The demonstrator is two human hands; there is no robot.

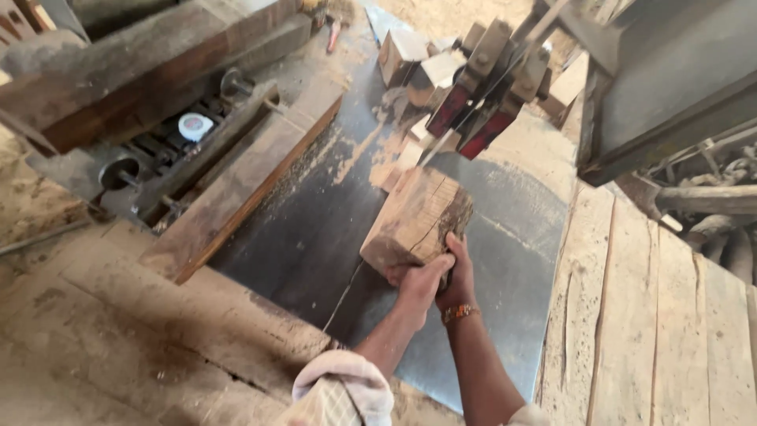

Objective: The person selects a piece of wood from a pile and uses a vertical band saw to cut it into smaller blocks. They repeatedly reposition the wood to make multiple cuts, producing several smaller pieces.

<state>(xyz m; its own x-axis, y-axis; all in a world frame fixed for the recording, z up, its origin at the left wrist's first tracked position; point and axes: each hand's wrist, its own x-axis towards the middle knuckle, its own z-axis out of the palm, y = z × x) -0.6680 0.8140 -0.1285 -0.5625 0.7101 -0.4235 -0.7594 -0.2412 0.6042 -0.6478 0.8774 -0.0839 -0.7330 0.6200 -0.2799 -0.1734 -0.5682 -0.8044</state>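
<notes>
Where the two forearms come up from the near edge of the view, a rolled pale sleeve (344,386) bunches on the left arm and a beaded bracelet (460,313) circles the right wrist. Both hands meet at the near end of a wooden block (415,221), the left hand (419,280) pressed against its end face with fingers curled over the lower corner, the right hand (458,272) wrapped round the right side, fingers closed on the rough bark edge. Holding it from behind this way keeps both hands on the side away from the cutting point and lets them steady the block square.

The block lies flat on the dark metal surface (315,229) of a band saw, its far end touching the thin blade (441,142). A slot in the metal runs from the block toward the near edge, in line with the blade. Above the block hang the red-faced blade guides (473,118), set low, seemingly to keep the blade from wandering.

To the left a long timber fence (244,181) lies along the metal edge, well apart from the block. Beyond the blade, small offcuts (418,67) and sawdust sit heaped on the far side. Worn planks (654,315) flank the right.
</notes>
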